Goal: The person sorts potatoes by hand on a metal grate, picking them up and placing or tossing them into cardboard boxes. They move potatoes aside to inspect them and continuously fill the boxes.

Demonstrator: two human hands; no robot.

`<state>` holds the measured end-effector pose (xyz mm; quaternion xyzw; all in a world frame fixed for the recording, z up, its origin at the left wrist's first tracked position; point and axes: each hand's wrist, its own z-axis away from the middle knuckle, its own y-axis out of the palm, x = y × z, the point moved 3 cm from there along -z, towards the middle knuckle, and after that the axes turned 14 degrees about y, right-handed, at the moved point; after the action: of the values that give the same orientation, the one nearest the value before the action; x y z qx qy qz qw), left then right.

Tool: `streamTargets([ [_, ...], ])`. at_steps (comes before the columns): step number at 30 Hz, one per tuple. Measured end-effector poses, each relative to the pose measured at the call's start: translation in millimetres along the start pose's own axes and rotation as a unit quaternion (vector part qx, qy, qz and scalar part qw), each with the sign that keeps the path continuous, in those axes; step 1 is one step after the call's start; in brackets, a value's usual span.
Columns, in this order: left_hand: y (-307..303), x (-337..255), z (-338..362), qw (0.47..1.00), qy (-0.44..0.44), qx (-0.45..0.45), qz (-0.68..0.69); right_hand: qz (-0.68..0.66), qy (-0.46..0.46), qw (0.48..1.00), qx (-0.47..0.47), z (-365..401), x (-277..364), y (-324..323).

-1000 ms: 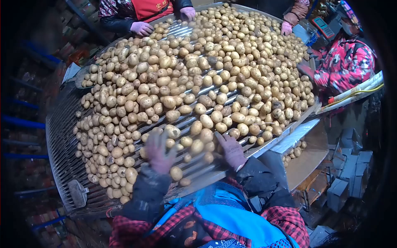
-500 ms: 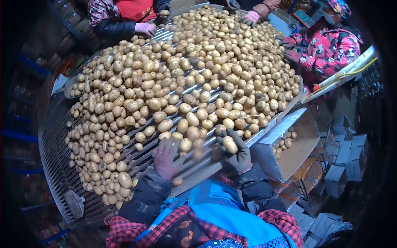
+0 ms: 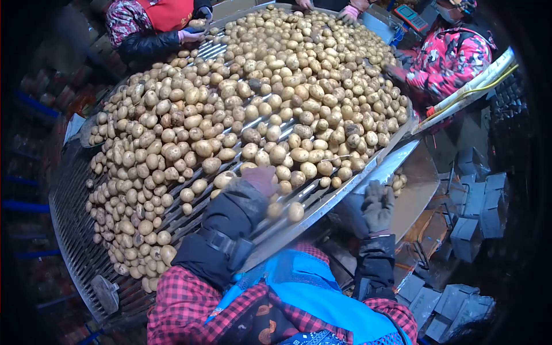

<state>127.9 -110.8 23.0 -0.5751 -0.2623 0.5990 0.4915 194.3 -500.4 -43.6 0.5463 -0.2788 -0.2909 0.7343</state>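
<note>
Many potatoes point(image 3: 190, 118) cover the slatted metal sorting table point(image 3: 75, 190) in front of me. My left hand point(image 3: 261, 179), in a pinkish glove, reaches across the slats among the potatoes. Its fingers are blurred and partly hidden by my dark sleeve. Two loose potatoes lie on the slats nearer me, one of them a pale potato point(image 3: 295, 212). Beyond the table's right edge, my grey-gloved right hand point(image 3: 378, 208) is at the near wall of a cardboard box point(image 3: 415, 198). Its fingers point away from me, somewhat apart, and no potato shows in it. More potatoes point(image 3: 398, 183) lie inside that box.
Co-workers stand around the far side, one in a red apron point(image 3: 169, 16), another in a pink patterned jacket point(image 3: 451, 60). A pale rail with a yellow cable point(image 3: 474, 92) juts out at right. Grey cartons point(image 3: 468, 233) are stacked below. A flat scoop-like piece point(image 3: 105, 293) lies at lower left.
My right hand has moved right from the table to the box, and the potato it held no longer shows. My left hand has reached farther forward and right among the potatoes.
</note>
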Motion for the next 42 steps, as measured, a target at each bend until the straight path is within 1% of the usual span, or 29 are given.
streamTargets([
  [1, 4, 15, -1, 0.994, -0.054, -0.019, 0.095, 0.035, 0.007, 0.998, -0.055, -12, -21, 11],
  [2, -1, 19, 10, 0.987, -0.043, -0.042, 0.146, 0.068, 0.015, 0.992, -0.108, -22, -45, 23],
  [3, -5, 20, 18, 0.988, -0.047, -0.044, 0.138, 0.123, 0.011, 0.988, -0.087, -30, -68, 39],
  [4, -5, 21, 29, 0.926, -0.056, -0.111, 0.357, 0.178, 0.004, 0.982, -0.066, -37, -91, 55],
  [5, -7, 19, 43, 0.811, -0.061, -0.175, 0.555, 0.125, 0.078, 0.988, -0.046, -44, -103, 61],
  [6, -21, 2, 60, 0.71, -0.149, -0.207, 0.657, 0.073, 0.153, 0.985, -0.034, -51, -115, 66],
  [8, -23, 5, 82, 0.656, -0.21, -0.173, 0.704, 0.086, 0.165, 0.981, -0.058, -59, -140, 77],
  [9, -14, 6, 89, 0.633, -0.218, -0.208, 0.713, 0.096, 0.169, 0.978, -0.072, -63, -151, 81],
  [11, -10, 7, 100, 0.631, -0.218, -0.226, 0.71, 0.085, 0.235, 0.967, -0.053, -71, -165, 74],
  [14, -2, 3, 109, 0.613, -0.211, -0.256, 0.717, 0.197, 0.226, 0.952, -0.068, -74, -190, 83],
  [16, 6, 1, 115, 0.593, -0.167, -0.271, 0.739, 0.17, 0.287, 0.941, -0.049, -79, -214, 88],
  [17, 10, -3, 120, 0.593, -0.166, -0.27, 0.74, 0.154, 0.308, 0.938, -0.041, -80, -228, 95],
  [18, 5, -9, 124, 0.761, -0.075, -0.301, 0.57, 0.137, 0.336, 0.931, -0.029, -83, -238, 80],
  [19, -1, -20, 120, 0.734, -0.102, -0.291, 0.605, 0.119, 0.362, 0.924, -0.018, -84, -248, 86],
  [21, -14, -40, 113, 0.673, -0.159, -0.276, 0.667, 0.129, 0.312, 0.94, -0.044, -79, -258, 100],
  [23, -6, -39, 125, 0.724, -0.007, -0.229, 0.65, 0.399, 0.197, 0.895, 0.023, -67, -248, 99],
  [25, -2, -23, 141, 0.749, -0.018, -0.253, 0.611, 0.062, 0.33, 0.936, -0.106, -65, -243, 104],
  [27, 7, -3, 150, 0.769, -0.045, -0.294, 0.565, 0.127, 0.274, 0.951, -0.067, -66, -240, 80],
  [28, 5, 0, 151, 0.813, -0.07, -0.302, 0.493, 0.066, 0.287, 0.956, -0.001, -69, -240, 66],
  [30, 2, 0, 144, 0.892, -0.078, -0.301, 0.327, 0.202, 0.243, 0.949, -0.017, -62, -237, 52],
  [31, 5, 0, 139, 0.923, -0.07, -0.298, 0.231, 0.155, 0.273, 0.949, -0.016, -59, -230, 35],
  [32, 10, 0, 133, 0.933, -0.043, -0.295, 0.202, 0.211, 0.234, 0.949, -0.003, -47, -213, 48],
  [34, 15, -2, 122, 0.935, -0.006, -0.31, 0.171, 0.143, 0.206, 0.968, -0.009, -33, -178, 66],
  [35, 15, -5, 118, 0.935, -0.006, -0.308, 0.173, 0.258, 0.118, 0.959, -0.029, -23, -150, 73],
  [36, 11, -6, 115, 0.933, -0.012, -0.314, 0.176, 0.505, -0.023, 0.862, -0.04, -7, -113, 76],
  [37, 7, -5, 116, 0.93, -0.024, -0.322, 0.174, 0.737, -0.204, 0.64, -0.073, 10, -74, 84],
  [38, 9, 2, 119, 0.936, -0.039, -0.322, 0.135, 0.81, -0.312, 0.482, -0.118, 21, -39, 86],
  [40, 6, 14, 122, 0.931, -0.024, -0.347, 0.107, 0.629, -0.299, 0.67, -0.257, 34, 45, 45],
  [42, 5, 21, 126, 0.924, -0.055, -0.356, 0.124, 0.603, -0.239, 0.658, -0.382, 33, 88, -3],
])
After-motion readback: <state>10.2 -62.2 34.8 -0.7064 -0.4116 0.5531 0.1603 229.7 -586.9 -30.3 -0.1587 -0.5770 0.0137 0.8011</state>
